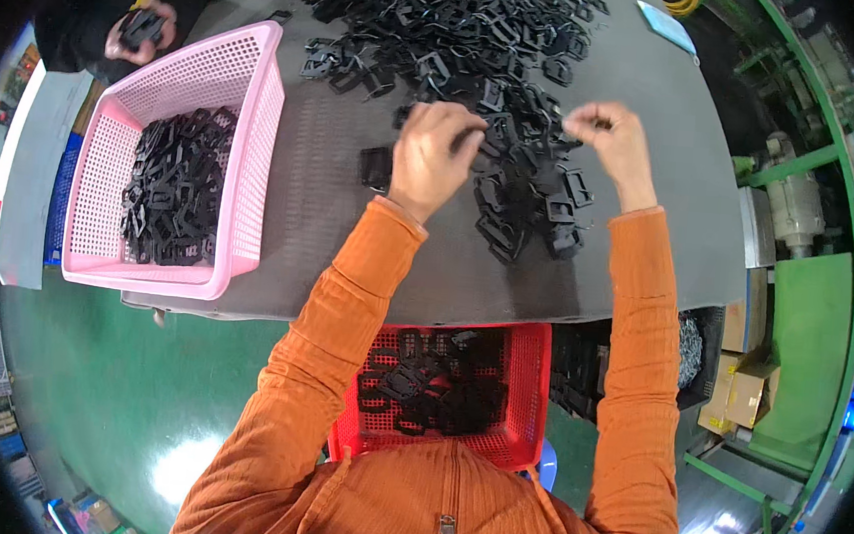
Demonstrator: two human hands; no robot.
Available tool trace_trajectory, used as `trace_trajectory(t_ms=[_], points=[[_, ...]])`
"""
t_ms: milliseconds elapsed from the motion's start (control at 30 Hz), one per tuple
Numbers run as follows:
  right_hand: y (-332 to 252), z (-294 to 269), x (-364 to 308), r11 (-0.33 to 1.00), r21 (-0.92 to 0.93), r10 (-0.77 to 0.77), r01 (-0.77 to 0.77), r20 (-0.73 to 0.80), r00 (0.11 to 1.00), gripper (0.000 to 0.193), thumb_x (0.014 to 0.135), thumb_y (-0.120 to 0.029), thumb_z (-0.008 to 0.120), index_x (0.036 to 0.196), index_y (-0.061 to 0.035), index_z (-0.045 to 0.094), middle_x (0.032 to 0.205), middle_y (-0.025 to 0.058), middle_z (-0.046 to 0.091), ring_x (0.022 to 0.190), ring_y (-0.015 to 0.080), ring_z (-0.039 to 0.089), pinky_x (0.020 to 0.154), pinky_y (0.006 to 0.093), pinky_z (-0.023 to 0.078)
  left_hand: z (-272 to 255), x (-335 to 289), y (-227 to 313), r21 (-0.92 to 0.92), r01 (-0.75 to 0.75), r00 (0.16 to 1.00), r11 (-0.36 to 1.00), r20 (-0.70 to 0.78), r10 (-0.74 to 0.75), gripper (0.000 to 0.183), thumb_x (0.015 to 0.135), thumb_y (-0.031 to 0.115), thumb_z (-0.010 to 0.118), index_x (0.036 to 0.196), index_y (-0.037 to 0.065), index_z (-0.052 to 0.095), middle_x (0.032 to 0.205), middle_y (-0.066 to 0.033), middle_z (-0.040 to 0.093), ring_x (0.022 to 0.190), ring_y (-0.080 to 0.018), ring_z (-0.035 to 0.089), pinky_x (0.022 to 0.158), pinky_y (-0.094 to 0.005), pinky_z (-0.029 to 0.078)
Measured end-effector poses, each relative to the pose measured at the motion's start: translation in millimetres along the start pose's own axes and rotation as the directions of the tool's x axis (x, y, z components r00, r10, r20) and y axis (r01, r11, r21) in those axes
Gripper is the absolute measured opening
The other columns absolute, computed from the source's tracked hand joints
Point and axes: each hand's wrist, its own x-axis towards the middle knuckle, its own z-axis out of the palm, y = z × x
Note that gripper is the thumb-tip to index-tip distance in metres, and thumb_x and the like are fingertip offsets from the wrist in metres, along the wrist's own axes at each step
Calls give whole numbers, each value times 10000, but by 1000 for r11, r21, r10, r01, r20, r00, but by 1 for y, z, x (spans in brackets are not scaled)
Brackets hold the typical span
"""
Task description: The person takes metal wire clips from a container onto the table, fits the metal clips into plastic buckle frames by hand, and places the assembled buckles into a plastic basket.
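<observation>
My left hand (pixel 435 155) is closed above the grey table (pixel 320 228), thumb and fingers curled together; a dark patch shows between them, but what they hold is hidden. To its right, my right hand (pixel 612 146) pinches thumb and forefinger together, and anything between them is too small to name. Below and between the hands lies a loose cluster of black frame-shaped plastic parts (pixel 521 199). It joins a large heap of similar parts (pixel 446 28) at the far side. One dark flat part (pixel 376 168) lies just left of my left wrist.
A pink perforated basket (pixel 256 143) with black parts stands at the table's left. Below the near edge, a red basket (pixel 535 396) holds more. At the far left, another person's hand (pixel 143 32) grips a black part. A green metal frame (pixel 801 166) rises at right.
</observation>
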Motion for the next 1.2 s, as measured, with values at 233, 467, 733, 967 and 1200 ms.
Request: trace_trajectory(t_ms=[233,467,733,967,1200], points=[[12,-24,-51,945,113,307,-308,26,951,161,728,-89,727,851,5,683,712,23,626,666,83,538,628,232,435,39,-2,29,241,-1,961,971,267,-65,214,781,193,672,974,103,668,984,-36,625,959,-251,552,810,-383,461],[14,-36,-90,967,9,254,-255,22,967,394,688,-196,773,1021,-27,644,827,111,666,724,192,627,673,319,500,35,55,29,67,41,982,997,182,-52,109,789,182,650,834,84,665,840,-89,644,815,-274,616,731,-370,492],[4,-13,-125,983,-93,160,-156,36,987,187,724,-181,734,858,-62,682,871,110,658,777,299,647,669,368,507,-15,79,10,27,415,862,909,309,-403,247,817,215,644,966,19,672,796,-48,673,767,-118,610,720,-256,474],[-18,-22,-126,826,-552,-95,115,63,993,94,754,-145,683,821,-79,680,786,71,638,712,285,630,624,378,488,-55,83,-11,93,827,349,554,689,-636,178,828,280,637,762,117,606,640,65,513,555,-36,437,482,-197,316],[-7,-26,-113,834,441,344,-331,52,937,137,815,-146,689,874,-23,702,719,6,625,625,88,504,567,229,396,-85,78,-26,-336,914,400,230,644,-652,128,802,190,666,752,82,621,669,33,527,524,-41,393,445,-190,268]])
